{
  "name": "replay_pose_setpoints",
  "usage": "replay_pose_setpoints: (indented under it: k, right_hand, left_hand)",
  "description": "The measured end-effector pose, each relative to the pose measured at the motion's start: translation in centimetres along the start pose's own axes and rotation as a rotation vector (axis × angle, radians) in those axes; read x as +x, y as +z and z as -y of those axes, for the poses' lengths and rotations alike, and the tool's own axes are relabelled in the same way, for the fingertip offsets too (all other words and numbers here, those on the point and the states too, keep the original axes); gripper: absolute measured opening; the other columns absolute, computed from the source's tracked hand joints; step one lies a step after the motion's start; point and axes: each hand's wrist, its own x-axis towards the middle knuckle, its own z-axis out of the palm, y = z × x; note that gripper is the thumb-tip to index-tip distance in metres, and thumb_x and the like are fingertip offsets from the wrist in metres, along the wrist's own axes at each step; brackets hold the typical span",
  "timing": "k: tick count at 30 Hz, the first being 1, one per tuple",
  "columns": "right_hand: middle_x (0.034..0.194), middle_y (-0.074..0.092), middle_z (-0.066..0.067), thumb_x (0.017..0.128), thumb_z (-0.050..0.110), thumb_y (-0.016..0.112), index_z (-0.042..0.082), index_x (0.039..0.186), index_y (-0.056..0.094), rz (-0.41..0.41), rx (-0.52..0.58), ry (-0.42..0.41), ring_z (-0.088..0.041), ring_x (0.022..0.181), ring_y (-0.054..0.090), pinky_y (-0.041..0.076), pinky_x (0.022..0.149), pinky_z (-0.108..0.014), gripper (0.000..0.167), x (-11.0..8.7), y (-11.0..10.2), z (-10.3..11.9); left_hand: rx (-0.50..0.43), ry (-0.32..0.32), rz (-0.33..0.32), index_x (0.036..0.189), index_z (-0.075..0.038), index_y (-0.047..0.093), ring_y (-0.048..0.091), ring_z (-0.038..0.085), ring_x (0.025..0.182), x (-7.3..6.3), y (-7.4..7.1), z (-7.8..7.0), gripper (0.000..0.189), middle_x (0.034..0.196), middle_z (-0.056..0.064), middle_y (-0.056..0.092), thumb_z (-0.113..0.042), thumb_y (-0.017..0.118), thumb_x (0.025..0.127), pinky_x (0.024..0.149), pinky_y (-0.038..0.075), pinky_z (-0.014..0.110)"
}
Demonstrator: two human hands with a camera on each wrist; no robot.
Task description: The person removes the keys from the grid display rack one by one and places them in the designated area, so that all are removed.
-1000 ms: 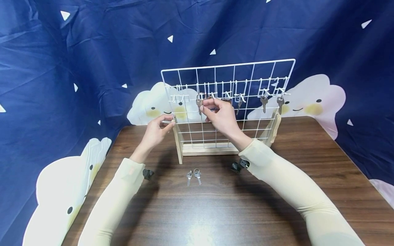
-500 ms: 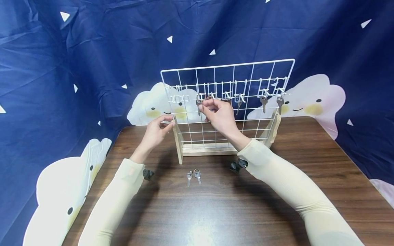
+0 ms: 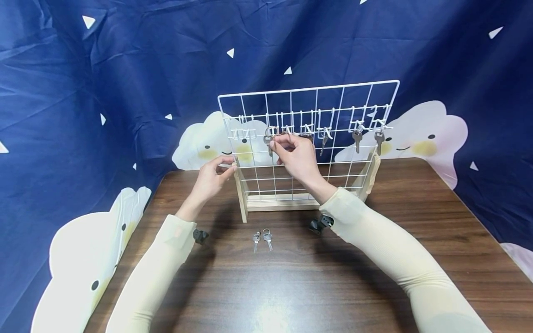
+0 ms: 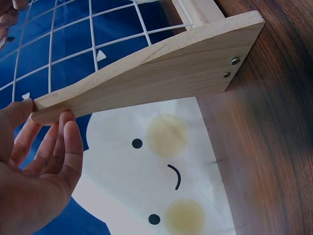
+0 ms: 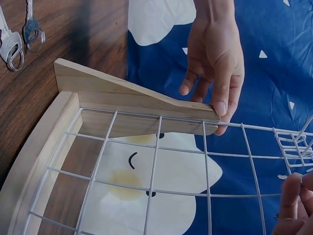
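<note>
In the head view my right hand (image 3: 297, 157) pinches a key (image 3: 267, 140) with a metal ring (image 3: 272, 131) at the row of white hooks, left of the middle of the wire grid rack (image 3: 283, 178). Only part of the right hand (image 5: 296, 205) shows at the right wrist view's edge. My left hand (image 4: 41, 181) grips the upper end of the rack's wooden side support (image 4: 146, 73) between thumb and fingers. On the table in front of the rack lie two keys with rings, a left key (image 3: 256, 238) and a right key (image 3: 267, 238).
More keys hang on hooks to the right, among them a key (image 3: 357, 138) and the rightmost key (image 3: 379, 138). Hooks (image 3: 243, 133) at the rack's left end hold no key. Behind the brown wooden table (image 3: 374, 277) hangs a blue curtain (image 3: 166, 55) with cloud shapes.
The key in my right hand has shifted slightly left and tilts a little, and the right wrist has drifted slightly left. The left hand and the rack stay in place.
</note>
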Motion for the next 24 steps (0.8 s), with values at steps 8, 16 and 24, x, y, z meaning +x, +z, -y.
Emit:
replay_pose_setpoints:
  k: [8, 16, 24]
  right_hand:
    - [0.091, 0.077, -0.014, 0.090, 0.022, 0.074, 0.007, 0.103, 0.075, -0.003, 0.005, 0.022, -0.016, 0.054, 0.066, 0.049, 0.048, -0.019, 0.020, -0.05, 0.00, 0.12]
    - [0.089, 0.077, -0.013, 0.090, 0.028, 0.075, 0.008, 0.101, 0.075, -0.003, -0.003, 0.034, -0.039, 0.065, 0.069, 0.050, 0.051, -0.019, 0.023, -0.05, 0.00, 0.33]
    - [0.090, 0.078, -0.012, 0.091, 0.027, 0.073, 0.008, 0.100, 0.076, -0.008, -0.009, 0.033, -0.036, 0.063, 0.070, 0.049, 0.050, -0.019, 0.021, 0.06, 0.08, 0.29]
  left_hand:
    - [-0.005, 0.000, 0.001, 0.122, -0.006, 0.067, 0.073, 0.032, 0.094, -0.06, 0.00, -0.08, 0.030, 0.119, 0.016, 0.071, -0.018, 0.070, 0.095, 0.080, 0.062, 0.035]
    - [0.003, 0.005, -0.001, 0.122, -0.005, 0.067, 0.073, 0.032, 0.095, 0.00, 0.01, 0.02, 0.031, 0.120, 0.016, 0.071, -0.018, 0.070, 0.095, 0.083, 0.062, 0.038]
    - [0.009, 0.009, -0.003, 0.122, -0.005, 0.067, 0.072, 0.032, 0.095, -0.02, 0.01, 0.01, 0.031, 0.120, 0.016, 0.071, -0.018, 0.069, 0.095, 0.083, 0.061, 0.039]
